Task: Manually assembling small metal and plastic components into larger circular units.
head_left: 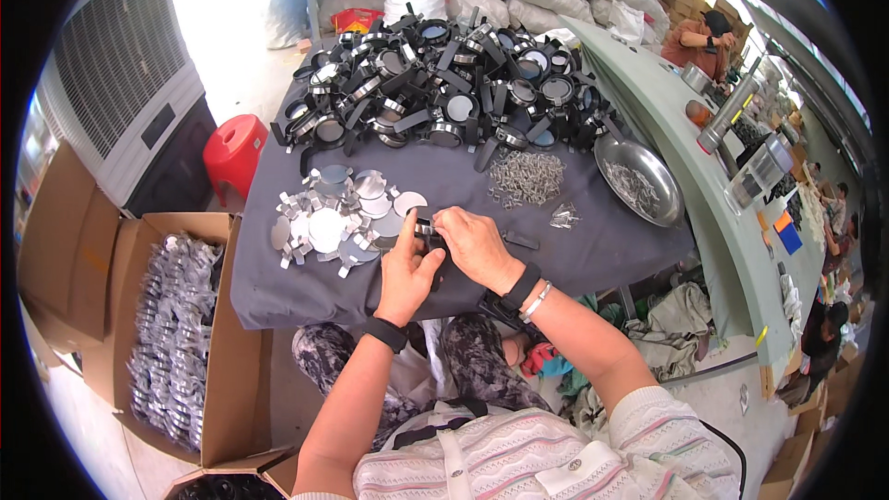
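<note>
We pinch a small black strap-like part (428,227) between both hands, just above the near edge of the grey-clothed counter (556,259). Our left hand (406,270) grips from below-left, our right hand (474,243) closes on it from the right. Flat round silver metal discs (329,222) lie just left, nearer the left hand.

A small black part (428,230) sits between both hands, just above the near edge of the dark cloth on the table. It is dark and partly hidden by fingers, so its full shape is hard to tell. The left hand (405,276) holds it from below with the thumb up. The right hand (472,243) pinches it from the top with its fingertips.
</note>
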The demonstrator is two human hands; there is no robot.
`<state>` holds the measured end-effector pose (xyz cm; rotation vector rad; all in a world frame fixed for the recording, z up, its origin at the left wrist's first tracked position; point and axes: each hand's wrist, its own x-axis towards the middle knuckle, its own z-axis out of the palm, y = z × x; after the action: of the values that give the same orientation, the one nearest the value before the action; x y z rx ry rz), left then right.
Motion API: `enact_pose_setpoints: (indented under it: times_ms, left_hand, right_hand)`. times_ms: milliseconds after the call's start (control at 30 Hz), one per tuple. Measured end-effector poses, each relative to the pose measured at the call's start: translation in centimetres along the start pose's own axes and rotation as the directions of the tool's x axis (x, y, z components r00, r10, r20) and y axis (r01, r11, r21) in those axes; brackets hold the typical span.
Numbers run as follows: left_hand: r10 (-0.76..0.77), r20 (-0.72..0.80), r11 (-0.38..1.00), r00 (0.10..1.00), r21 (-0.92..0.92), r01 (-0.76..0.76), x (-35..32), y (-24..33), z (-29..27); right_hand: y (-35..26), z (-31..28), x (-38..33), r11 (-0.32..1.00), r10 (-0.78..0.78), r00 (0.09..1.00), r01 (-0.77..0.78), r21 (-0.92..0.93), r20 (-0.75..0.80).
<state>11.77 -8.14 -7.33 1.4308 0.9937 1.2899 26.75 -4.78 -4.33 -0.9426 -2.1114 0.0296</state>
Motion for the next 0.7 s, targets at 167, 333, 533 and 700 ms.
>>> enact_pose_setpoints:
  times_ms: [167,333,533,700]
  left_hand:
    - [0.019,0.013,0.999,1.000,0.034,-0.020,0.3,-1.2,-0.4]
    - [-0.029,-0.031,0.993,0.999,-0.112,0.025,0.5,-0.6,0.6]
    - [-0.062,-0.178,0.990,0.982,-0.136,0.038,1.3,-0.2,1.2]
    - [-0.042,-0.218,0.999,0.975,-0.041,0.034,1.3,-0.4,1.6]
  right_hand:
    - [-0.4,-0.3,0.1,0.998,-0.066,0.997,0.066,-0.014,0.041]
    - [-0.2,-0.4,-0.3,0.999,-0.038,0.999,0.039,-0.016,0.027]
    - [-0.1,-0.1,-0.6,0.999,-0.032,0.999,0.033,-0.012,0.024]
    - [0.7,-2.9,-1.6,0.990,0.096,0.995,-0.094,0.106,-0.012]
